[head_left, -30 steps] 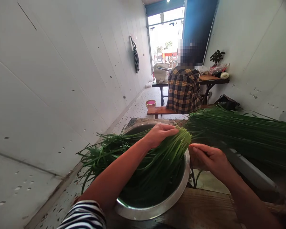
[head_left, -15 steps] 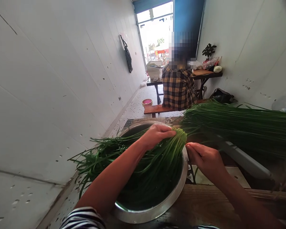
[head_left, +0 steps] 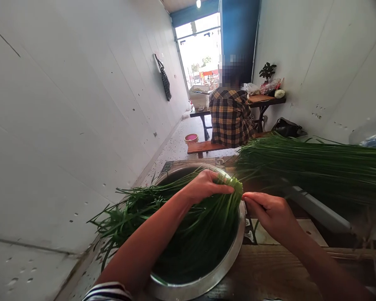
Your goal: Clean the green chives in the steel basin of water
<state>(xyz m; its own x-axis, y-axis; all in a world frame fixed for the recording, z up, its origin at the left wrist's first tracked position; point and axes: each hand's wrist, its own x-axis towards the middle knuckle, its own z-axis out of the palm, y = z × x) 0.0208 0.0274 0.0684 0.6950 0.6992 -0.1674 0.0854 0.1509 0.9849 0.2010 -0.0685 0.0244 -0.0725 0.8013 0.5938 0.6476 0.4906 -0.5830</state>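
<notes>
A bunch of garlic chives [head_left: 230, 200] lies over the metal basin [head_left: 233, 261], its pale cut ends pointing right. My left hand [head_left: 208, 186] is closed around the bunch just behind those ends, thumb on top. At the tip of the ends, my right hand [head_left: 268, 211] is closed in a pinch of thumb and forefinger; whatever it pinches is too small to make out. More long green leaves [head_left: 122, 219] fill the basin and hang over its left rim.
A large heap of chives [head_left: 319, 167] lies on the wooden table [head_left: 269, 267] at right, beside a pale grey bar-like object [head_left: 319, 209]. Beyond, a person in a plaid shirt [head_left: 228, 117] sits on a bench [head_left: 203, 147]. A white wall [head_left: 65, 125] runs along the left.
The view has tilted slightly up and shifted right. My left thumb lies farther forward over the pale ends, and my right hand stays pinched beside them.
</notes>
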